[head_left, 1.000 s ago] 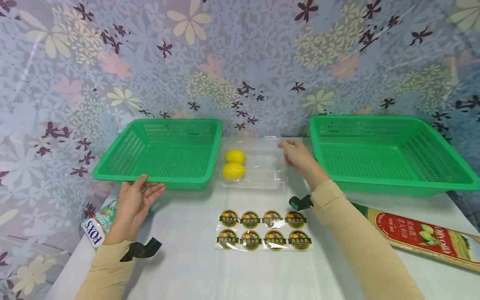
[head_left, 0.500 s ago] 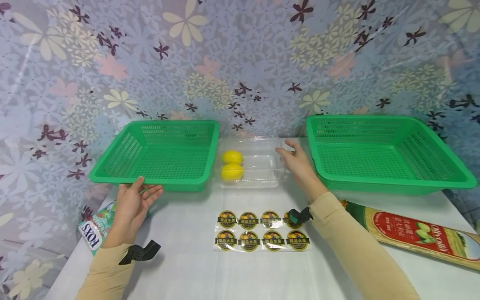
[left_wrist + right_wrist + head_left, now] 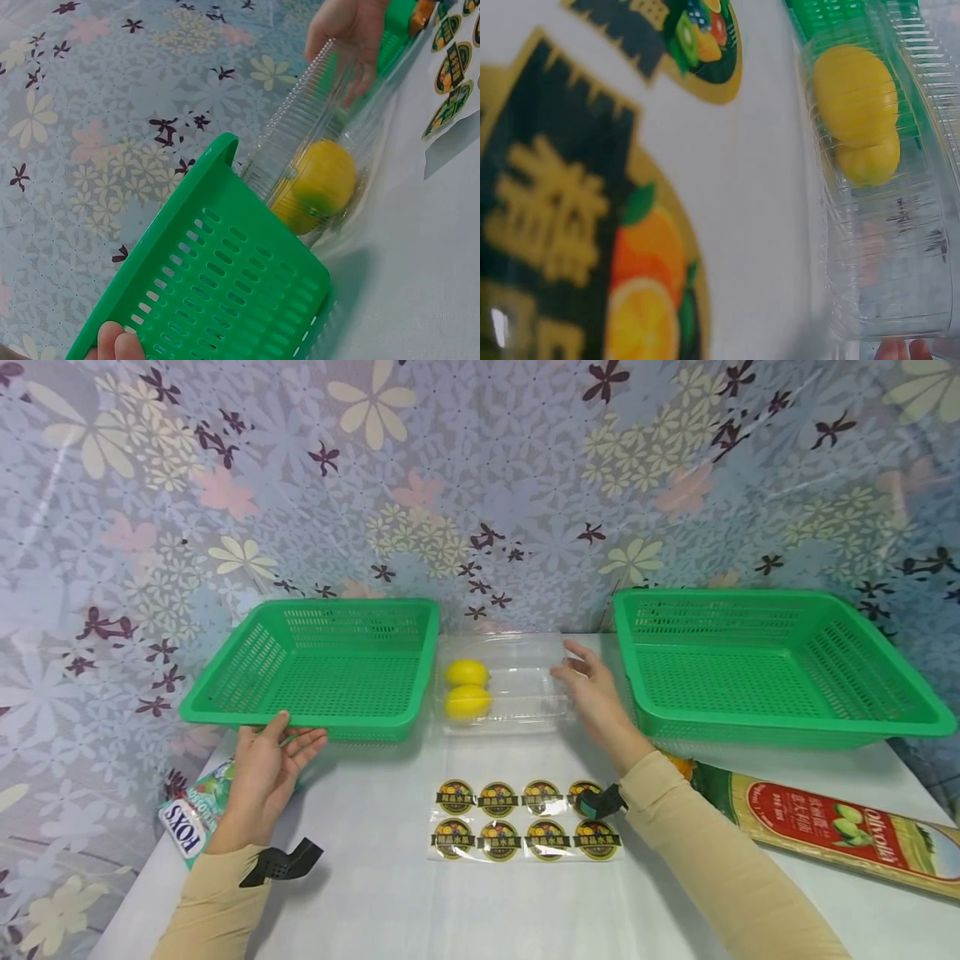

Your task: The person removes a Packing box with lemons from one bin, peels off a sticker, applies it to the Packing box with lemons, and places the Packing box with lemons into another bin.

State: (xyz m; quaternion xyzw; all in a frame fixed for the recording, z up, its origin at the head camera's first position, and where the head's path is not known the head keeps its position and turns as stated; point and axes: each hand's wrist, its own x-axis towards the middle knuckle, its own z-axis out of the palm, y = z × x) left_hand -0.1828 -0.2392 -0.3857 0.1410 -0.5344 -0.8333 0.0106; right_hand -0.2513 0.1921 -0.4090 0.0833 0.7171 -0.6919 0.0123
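Observation:
A clear plastic clamshell box (image 3: 517, 685) stands between two green baskets, two yellow lemons (image 3: 468, 700) in its left half. At the box's right end is my right hand (image 3: 600, 697), thumb and fingers spread apart by the edge; fingertips (image 3: 919, 349) show beyond that end in the right wrist view. Whether they touch the box, or its lid is fastened, I cannot tell. My left hand (image 3: 262, 768) holds the front rim of the left green basket (image 3: 352, 727), thumb over the rim. Two of its fingertips (image 3: 126, 345) show against the basket wall in the left wrist view.
A sheet of round fruit stickers (image 3: 525, 820) lies in front of the box. The right green basket (image 3: 787, 731) stands beside my right hand. A pack of spaghetti (image 3: 832, 822) lies at the right, and a green FOX'S bag (image 3: 195, 814) lies partly under my left forearm.
My right thumb and fingers, close together at the box's right edge one second ago, have spread apart and moved slightly. My left hand still holds the basket rim.

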